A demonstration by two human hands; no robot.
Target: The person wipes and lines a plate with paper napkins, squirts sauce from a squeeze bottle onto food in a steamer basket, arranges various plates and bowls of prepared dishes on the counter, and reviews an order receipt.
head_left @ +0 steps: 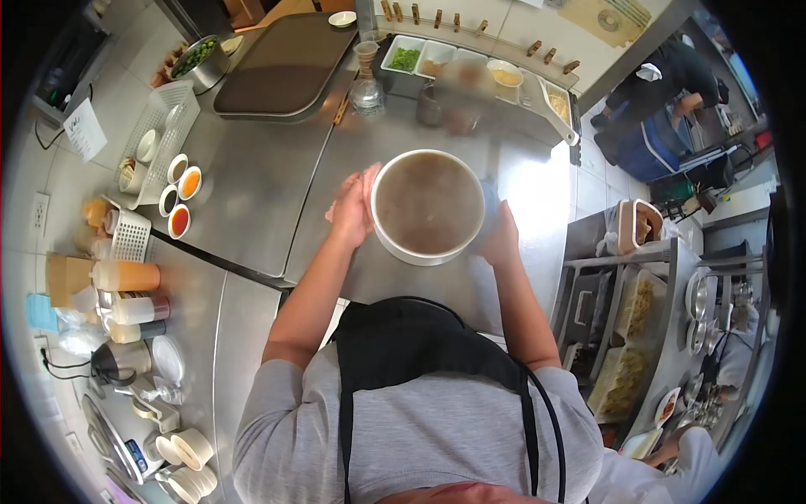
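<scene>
In front of my chest is a large white bowl (428, 259) filled with brown, cloudy broth (429, 202), above the steel counter. My left hand (353, 206) grips its left side, fingers closed against the wall. On the opposite side my right hand (502, 235) holds the bowl, its fingers mostly hidden. Something bluish (489, 202) shows between the right hand and the bowl; I cannot make out what it is. A blurred patch, perhaps steam, covers the containers just beyond the bowl.
A brown tray (285, 63) lies at the back left. Small sauce bowls (191, 183) stand beside a white basket (159, 126). Topping containers (405, 57) line the back. Squeeze bottles (126, 275) are at left; shelves (625, 260) at right. Another person (663, 84) bends over at the upper right.
</scene>
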